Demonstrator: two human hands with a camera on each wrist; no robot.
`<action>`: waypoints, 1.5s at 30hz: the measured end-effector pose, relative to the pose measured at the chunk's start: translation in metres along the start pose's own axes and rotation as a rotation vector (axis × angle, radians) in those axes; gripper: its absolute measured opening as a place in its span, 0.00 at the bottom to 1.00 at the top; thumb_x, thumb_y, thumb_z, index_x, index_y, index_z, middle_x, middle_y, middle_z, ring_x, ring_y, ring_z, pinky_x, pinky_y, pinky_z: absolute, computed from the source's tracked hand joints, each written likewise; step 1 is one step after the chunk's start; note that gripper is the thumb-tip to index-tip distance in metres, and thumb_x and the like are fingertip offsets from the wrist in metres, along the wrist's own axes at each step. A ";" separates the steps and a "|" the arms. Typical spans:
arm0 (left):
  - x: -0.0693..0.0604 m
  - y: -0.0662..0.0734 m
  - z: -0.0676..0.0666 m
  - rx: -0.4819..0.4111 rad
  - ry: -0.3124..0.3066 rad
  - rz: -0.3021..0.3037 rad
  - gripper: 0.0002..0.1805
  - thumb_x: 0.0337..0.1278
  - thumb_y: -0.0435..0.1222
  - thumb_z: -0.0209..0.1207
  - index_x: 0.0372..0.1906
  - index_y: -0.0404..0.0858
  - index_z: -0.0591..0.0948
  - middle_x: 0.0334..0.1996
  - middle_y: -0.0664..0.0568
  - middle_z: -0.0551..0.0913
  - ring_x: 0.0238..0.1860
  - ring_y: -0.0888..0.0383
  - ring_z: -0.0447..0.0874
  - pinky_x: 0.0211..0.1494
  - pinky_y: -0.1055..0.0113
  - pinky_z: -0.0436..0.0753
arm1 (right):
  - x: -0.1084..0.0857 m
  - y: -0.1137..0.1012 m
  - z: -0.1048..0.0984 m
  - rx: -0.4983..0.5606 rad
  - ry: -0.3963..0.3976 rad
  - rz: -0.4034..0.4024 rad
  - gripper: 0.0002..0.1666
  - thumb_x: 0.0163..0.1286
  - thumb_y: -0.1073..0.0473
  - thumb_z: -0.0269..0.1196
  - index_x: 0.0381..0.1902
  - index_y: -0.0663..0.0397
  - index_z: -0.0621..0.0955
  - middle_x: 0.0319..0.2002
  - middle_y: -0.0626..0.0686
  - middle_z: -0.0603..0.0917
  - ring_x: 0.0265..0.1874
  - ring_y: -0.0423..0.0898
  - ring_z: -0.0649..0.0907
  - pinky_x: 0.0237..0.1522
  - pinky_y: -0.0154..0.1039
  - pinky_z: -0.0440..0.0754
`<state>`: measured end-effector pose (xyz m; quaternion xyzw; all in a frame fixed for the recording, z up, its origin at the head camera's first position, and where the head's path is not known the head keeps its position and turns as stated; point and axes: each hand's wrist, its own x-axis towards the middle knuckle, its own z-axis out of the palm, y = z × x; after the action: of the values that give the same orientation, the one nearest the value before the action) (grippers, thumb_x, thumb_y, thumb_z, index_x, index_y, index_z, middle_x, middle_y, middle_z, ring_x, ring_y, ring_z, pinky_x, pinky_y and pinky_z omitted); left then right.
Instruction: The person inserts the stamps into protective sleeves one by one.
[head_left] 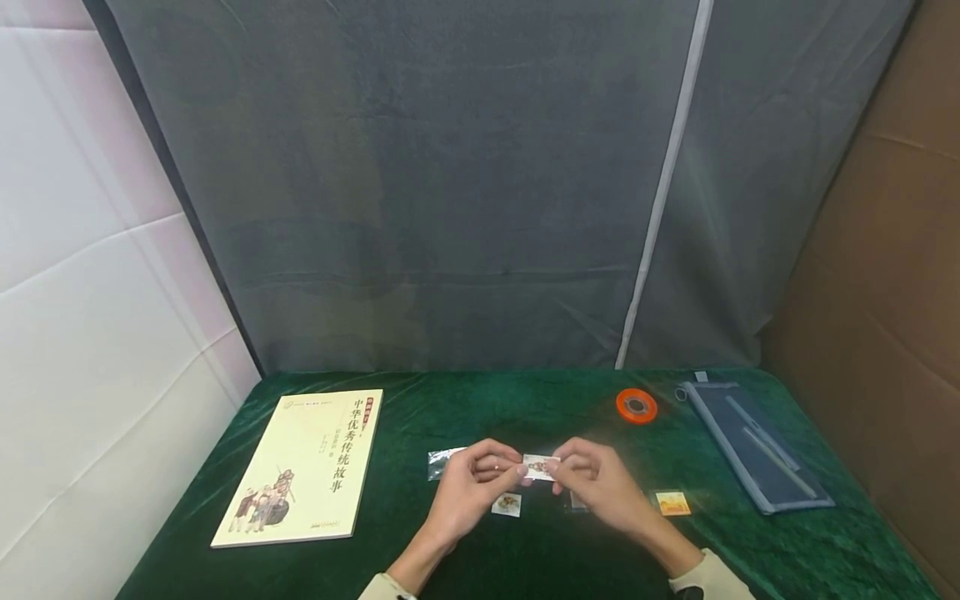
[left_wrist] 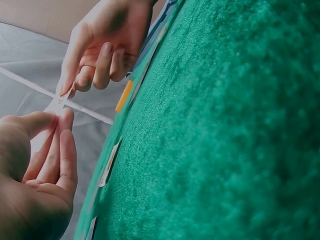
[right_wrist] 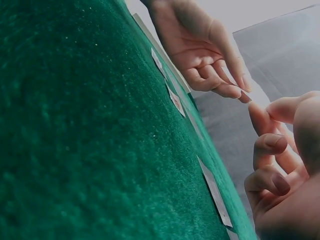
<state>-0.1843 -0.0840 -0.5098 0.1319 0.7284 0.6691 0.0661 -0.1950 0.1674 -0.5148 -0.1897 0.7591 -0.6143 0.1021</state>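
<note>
My left hand [head_left: 471, 492] and right hand [head_left: 606, 487] face each other above the table, holding a small white stamp [head_left: 537, 467] with a printed figure picture. Thumb and fingertips of the left pinch one end; those of the right pinch the other. In the left wrist view the stamp [left_wrist: 62, 99] is seen nearly edge-on between the fingertips. Just below the left hand, another stamp [head_left: 507, 505] lies on the cloth. A clear plastic sleeve [head_left: 442, 464] is partly covered by the left hand. Under the right hand, a small clear piece [head_left: 578, 502] is mostly hidden.
A green velvet cloth [head_left: 420, 408] covers the table. To the left lies a cream book [head_left: 315, 467]. An orange-rimmed disc [head_left: 636, 407] sits at the back right, beside a blue mesh zip pouch [head_left: 757, 450] containing pens. A yellow-orange stamp [head_left: 672, 503] lies right of the right hand.
</note>
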 end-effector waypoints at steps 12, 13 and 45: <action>0.000 0.001 0.001 0.040 0.005 -0.006 0.13 0.69 0.42 0.73 0.50 0.40 0.87 0.42 0.49 0.96 0.45 0.56 0.96 0.50 0.68 0.90 | 0.000 0.001 0.001 -0.028 -0.011 -0.015 0.08 0.82 0.54 0.65 0.47 0.52 0.85 0.33 0.60 0.91 0.20 0.42 0.78 0.23 0.34 0.76; 0.000 0.000 0.001 0.038 0.011 -0.006 0.13 0.69 0.42 0.73 0.50 0.40 0.87 0.42 0.49 0.96 0.45 0.55 0.96 0.50 0.67 0.91 | 0.000 0.000 0.001 -0.024 -0.012 -0.010 0.09 0.83 0.54 0.64 0.47 0.53 0.85 0.33 0.61 0.91 0.19 0.41 0.78 0.23 0.34 0.76; -0.003 0.005 0.006 -0.021 -0.012 -0.033 0.15 0.70 0.43 0.72 0.52 0.39 0.86 0.44 0.47 0.96 0.48 0.54 0.96 0.51 0.63 0.91 | -0.002 -0.004 0.006 -0.015 -0.032 -0.023 0.09 0.84 0.54 0.62 0.48 0.55 0.84 0.36 0.58 0.92 0.24 0.48 0.86 0.28 0.37 0.82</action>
<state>-0.1793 -0.0791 -0.5053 0.1233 0.7228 0.6749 0.0830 -0.1898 0.1625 -0.5121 -0.2089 0.7597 -0.6066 0.1058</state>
